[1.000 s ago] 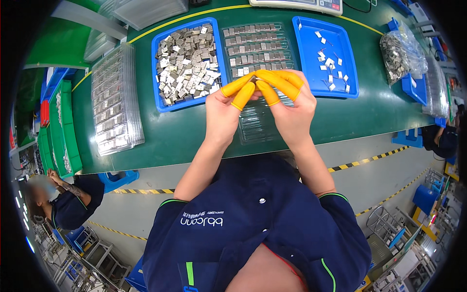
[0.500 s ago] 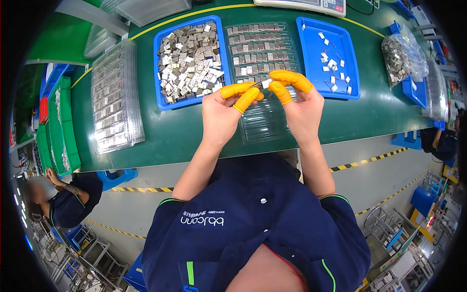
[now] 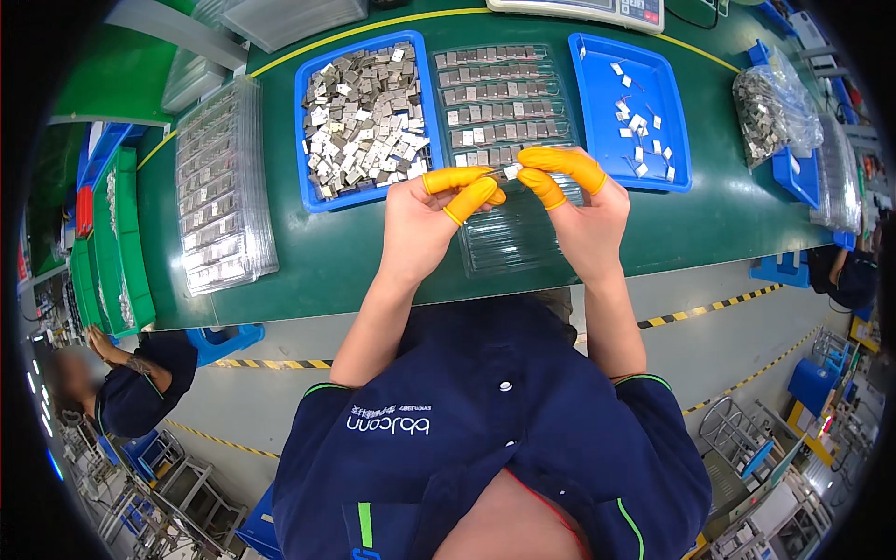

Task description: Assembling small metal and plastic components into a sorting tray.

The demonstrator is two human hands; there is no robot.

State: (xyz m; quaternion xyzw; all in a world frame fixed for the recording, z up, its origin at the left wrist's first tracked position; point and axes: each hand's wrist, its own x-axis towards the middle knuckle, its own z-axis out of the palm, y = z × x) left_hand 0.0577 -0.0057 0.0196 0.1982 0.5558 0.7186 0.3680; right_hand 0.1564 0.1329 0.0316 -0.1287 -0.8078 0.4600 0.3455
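Yellow finger cots cover the thumb and index fingertips of my left hand and my right hand. My right thumb and index finger pinch a small white block. A thin grey metal piece sticks out from my left fingertips and meets the block or lies right beside it; most of it is hidden. Both hands hover above a clear plastic tray, whose far rows carry small grey metal pieces. Its near rows show bare plastic.
Left of that tray, a blue bin is heaped with grey and white metal pieces. On the right, another blue bin holds scattered white parts with wires. Stacked filled trays, a scale and a bag of parts surround them. A co-worker sits left.
Both hands have shifted slightly, the right one a little rightward and down. The white block sits slightly lower, and both hands keep their pinch.
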